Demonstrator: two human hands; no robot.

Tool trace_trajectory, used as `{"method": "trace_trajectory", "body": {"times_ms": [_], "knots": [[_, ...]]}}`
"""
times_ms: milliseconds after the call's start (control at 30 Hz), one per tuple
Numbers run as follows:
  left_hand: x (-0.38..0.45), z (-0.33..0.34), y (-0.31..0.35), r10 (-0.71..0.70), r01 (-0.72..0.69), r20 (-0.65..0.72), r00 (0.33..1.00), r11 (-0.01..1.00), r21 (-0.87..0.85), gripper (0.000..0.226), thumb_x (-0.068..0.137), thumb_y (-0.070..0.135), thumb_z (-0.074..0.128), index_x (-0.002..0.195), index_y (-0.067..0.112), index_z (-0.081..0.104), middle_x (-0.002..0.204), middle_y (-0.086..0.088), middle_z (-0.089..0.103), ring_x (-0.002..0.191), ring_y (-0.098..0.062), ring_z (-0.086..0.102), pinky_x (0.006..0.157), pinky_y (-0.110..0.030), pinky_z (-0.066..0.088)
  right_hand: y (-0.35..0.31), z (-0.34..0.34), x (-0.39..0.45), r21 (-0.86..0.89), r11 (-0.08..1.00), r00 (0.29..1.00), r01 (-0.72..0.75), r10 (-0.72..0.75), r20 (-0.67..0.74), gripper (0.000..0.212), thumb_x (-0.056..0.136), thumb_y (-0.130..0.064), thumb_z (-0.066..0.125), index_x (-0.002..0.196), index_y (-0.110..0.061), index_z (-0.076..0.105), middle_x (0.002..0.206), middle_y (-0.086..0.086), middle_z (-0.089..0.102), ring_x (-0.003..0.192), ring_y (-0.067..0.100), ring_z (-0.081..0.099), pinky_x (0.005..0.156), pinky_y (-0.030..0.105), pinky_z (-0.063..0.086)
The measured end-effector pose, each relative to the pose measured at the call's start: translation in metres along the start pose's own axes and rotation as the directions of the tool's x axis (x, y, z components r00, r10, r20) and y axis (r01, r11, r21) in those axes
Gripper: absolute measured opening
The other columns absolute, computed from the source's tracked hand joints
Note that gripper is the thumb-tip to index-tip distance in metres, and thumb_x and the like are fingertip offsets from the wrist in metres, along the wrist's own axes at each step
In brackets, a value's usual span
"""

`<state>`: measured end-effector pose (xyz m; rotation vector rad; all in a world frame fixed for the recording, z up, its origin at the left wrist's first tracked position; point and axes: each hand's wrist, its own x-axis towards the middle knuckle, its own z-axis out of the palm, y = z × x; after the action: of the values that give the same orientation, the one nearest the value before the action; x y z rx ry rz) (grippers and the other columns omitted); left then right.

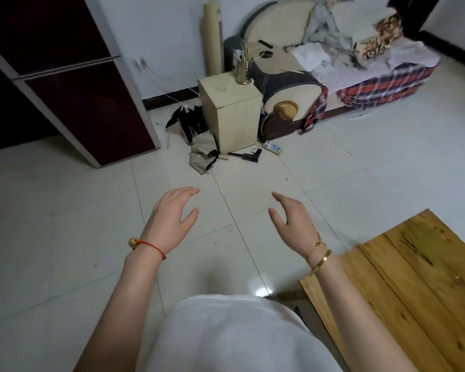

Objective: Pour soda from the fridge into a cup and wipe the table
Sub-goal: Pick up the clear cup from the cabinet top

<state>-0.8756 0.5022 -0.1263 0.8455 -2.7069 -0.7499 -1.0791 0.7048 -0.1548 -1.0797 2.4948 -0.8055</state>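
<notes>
A dark maroon two-door fridge (65, 84) stands at the upper left with both doors closed. The corner of a wooden table (403, 285) shows at the lower right. My left hand (172, 218) and my right hand (293, 221) hover over the tiled floor in front of me, palms facing each other, fingers relaxed and holding nothing. The left hand is well below and to the right of the fridge. The right hand hangs just left of the table corner. No cup, soda or cloth for wiping is in sight.
A pale wooden cabinet (231, 114) stands against the far wall, with a holder of sticks (243, 68) on top. Umbrellas (191, 124), a power strip (274, 147) and a hair dryer (250, 155) lie by its foot. A sofa (320, 73) piled with cloths fills the upper right.
</notes>
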Motion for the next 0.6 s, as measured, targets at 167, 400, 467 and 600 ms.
{"method": "trace_trajectory", "body": {"times_ms": [167,400,467,600], "knots": [[0.032,-0.019,-0.038,-0.042,0.041,-0.057,0.997,0.999,-0.029,0.046,0.090,0.029,0.054,0.134,0.015,0.057,0.135,-0.003,0.059,0.127,-0.022,0.050,0.111,-0.038,0.037,-0.025,0.017,0.053,0.007,1.000,0.999,0.022,-0.022,0.036,0.048,0.098,-0.030,0.050,0.143,-0.014,0.044,0.141,0.004,0.052,0.134,0.024,0.041,0.111,0.033,0.030],[0.108,-0.033,-0.086,-0.086,0.083,-0.102,0.991,0.996,-0.037,0.043,0.094,0.018,0.061,0.137,0.016,0.055,0.138,-0.002,0.056,0.130,-0.020,0.047,0.113,-0.029,0.031,-0.041,0.044,0.149,0.003,0.998,0.996,0.059,-0.059,0.069,0.047,0.099,-0.031,0.049,0.142,-0.014,0.046,0.142,0.003,0.052,0.134,0.022,0.042,0.111,0.028,0.028],[0.139,-0.040,-0.097,-0.104,0.099,-0.115,0.988,0.994,-0.047,0.043,0.095,0.018,0.061,0.137,0.016,0.054,0.138,-0.002,0.056,0.131,-0.020,0.046,0.112,-0.027,0.029,-0.048,0.048,0.184,0.007,0.998,0.995,0.062,-0.063,0.081,0.047,0.099,-0.032,0.049,0.142,-0.014,0.046,0.142,0.002,0.051,0.134,0.021,0.041,0.110,0.027,0.027],[0.214,-0.064,-0.112,-0.131,0.120,-0.155,0.979,0.990,-0.077,0.044,0.095,0.019,0.060,0.138,0.017,0.053,0.138,-0.001,0.055,0.130,-0.018,0.046,0.110,-0.023,0.028,-0.065,0.042,0.269,0.025,0.997,0.993,0.075,-0.077,0.090,0.047,0.099,-0.032,0.049,0.141,-0.014,0.046,0.141,0.002,0.052,0.133,0.022,0.042,0.110,0.028,0.029]]}}
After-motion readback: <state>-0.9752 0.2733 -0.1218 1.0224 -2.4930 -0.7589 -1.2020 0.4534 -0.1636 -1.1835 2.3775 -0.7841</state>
